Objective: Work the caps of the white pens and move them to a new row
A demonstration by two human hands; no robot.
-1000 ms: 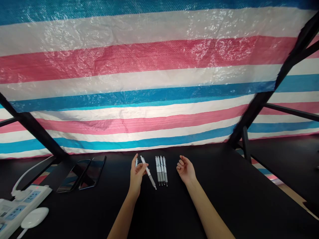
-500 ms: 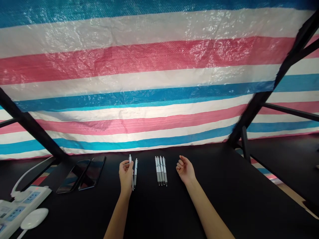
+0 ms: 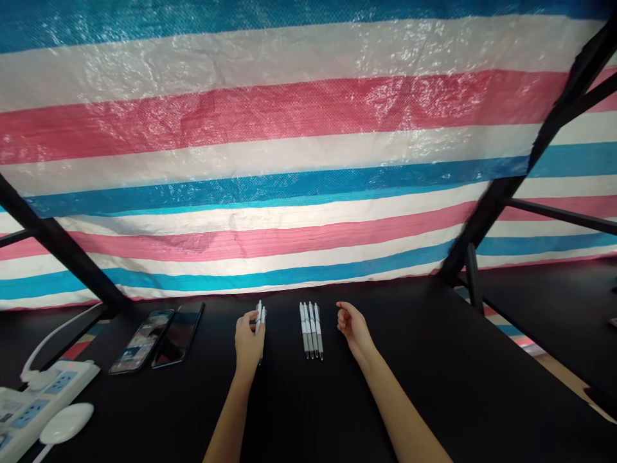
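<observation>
So far, from the head view, the pens lie in two groups on the black worktop. A row of four pens sits side by side at the middle, tips toward the near edge. Just left of it, well clear of the row, two pens are set parallel. The left hand is on this pair, its fingers drawn in narrowly around the barrels. Whether it grips one or both I cannot tell, nor whether they rest flat. The right hand hovers just right of the row, loosely curled and holding nothing. By this count, two pens stand apart and four remain together. Farther left lie two phones, a power strip and a white puck; a striped tarp hangs behind.
</observation>
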